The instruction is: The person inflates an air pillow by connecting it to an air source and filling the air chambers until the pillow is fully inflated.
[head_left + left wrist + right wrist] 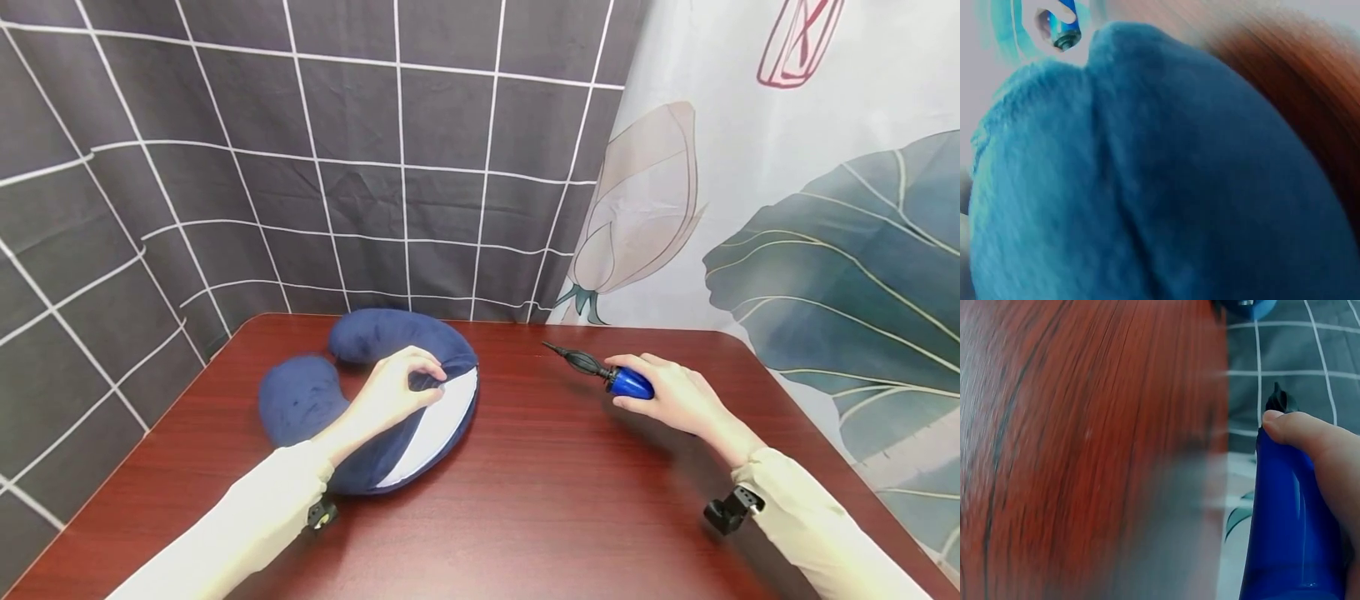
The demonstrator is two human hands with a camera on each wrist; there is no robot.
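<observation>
A navy U-shaped neck pillow (296, 398) with a white section along its outer side lies on the table's left half. Over its right side my left hand (397, 385) curls thumb and fingers at the pillow's edge, pinching the navy cloth where it meets the white. Soft blue plush of the neck pillow (1166, 156) fills the left wrist view, which hides the left fingers. My right hand (675, 396) grips a blue hand pump (630, 383) with a black tapered nozzle, held above the table's right side and pointing left and away. The hand pump's blue body (1291, 519) shows close up in the right wrist view.
The reddish-brown wooden table (525, 500) carries the pillow. A dark grid-patterned curtain (450, 200) hangs behind and to the left; a white curtain (727, 200) with leaf and flower prints hangs at the right. Each sleeve has a small black wrist camera (731, 510).
</observation>
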